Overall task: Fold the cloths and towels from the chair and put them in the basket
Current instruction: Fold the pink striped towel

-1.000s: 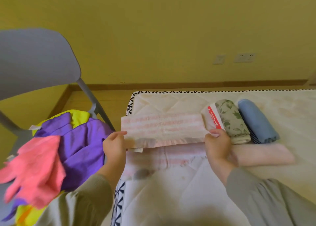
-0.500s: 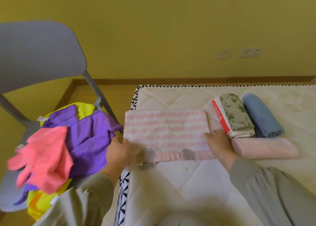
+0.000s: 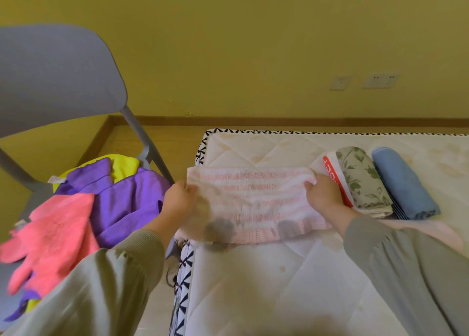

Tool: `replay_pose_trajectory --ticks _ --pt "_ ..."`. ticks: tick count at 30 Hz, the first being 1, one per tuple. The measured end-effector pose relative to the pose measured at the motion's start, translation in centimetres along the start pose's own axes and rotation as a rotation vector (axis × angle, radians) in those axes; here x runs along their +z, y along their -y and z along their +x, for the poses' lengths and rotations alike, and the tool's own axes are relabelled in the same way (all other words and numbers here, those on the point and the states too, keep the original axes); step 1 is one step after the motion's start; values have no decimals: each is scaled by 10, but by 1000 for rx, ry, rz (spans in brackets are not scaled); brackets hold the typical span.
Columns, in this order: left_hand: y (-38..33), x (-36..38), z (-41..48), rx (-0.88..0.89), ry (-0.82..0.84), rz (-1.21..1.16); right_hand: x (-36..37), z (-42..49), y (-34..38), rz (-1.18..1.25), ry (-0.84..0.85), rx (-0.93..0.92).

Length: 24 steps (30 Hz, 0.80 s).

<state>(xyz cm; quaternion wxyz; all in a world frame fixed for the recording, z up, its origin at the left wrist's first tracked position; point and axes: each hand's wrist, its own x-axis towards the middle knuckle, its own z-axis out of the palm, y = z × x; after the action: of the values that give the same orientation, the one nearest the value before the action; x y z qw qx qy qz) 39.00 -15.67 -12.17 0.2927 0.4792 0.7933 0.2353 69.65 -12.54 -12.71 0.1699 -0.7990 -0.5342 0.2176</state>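
A pink-and-white striped towel (image 3: 251, 201) lies folded across the near left part of the white mattress (image 3: 266, 285). My left hand (image 3: 179, 200) pinches its left end and my right hand (image 3: 321, 194) pinches its right end, with the far edge lifted a little. On the grey chair (image 3: 58, 81) at the left sits a heap of loose cloths: a purple one (image 3: 124, 203), a coral-pink one (image 3: 55, 236) and a yellow one (image 3: 124, 165). No basket is in view.
To the right of the towel lie rolled cloths side by side: a white one with a red band (image 3: 335, 180), a leaf-print one (image 3: 363, 180) and a blue one (image 3: 403, 183). A folded pale pink cloth (image 3: 429, 229) lies under my right sleeve. A yellow wall stands behind.
The towel went from a half folded over in the air to lying flat and folded. Both hands have now moved up to its far corners and are lifting that edge.
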Motion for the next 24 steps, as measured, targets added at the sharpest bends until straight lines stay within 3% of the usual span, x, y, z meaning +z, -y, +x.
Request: replay_pose_trajectory --ticks 6,13,18,21,24 --pt "-35 -16 23 69 -20 -30 -35 36 27 -20 -102 -37" --pt "-66 -29 43 -112 77 -622 -62 63 50 111 -246 -51" --pt "-39 -8 34 -364 54 -582 -35 48 35 -184 -72 -26" --pt "-21 -1 23 -428 184 -551 -12 29 24 -345 26 -195" --pt "-13 -3 15 -388 367 -541 9 4 19 -327 52 -482"
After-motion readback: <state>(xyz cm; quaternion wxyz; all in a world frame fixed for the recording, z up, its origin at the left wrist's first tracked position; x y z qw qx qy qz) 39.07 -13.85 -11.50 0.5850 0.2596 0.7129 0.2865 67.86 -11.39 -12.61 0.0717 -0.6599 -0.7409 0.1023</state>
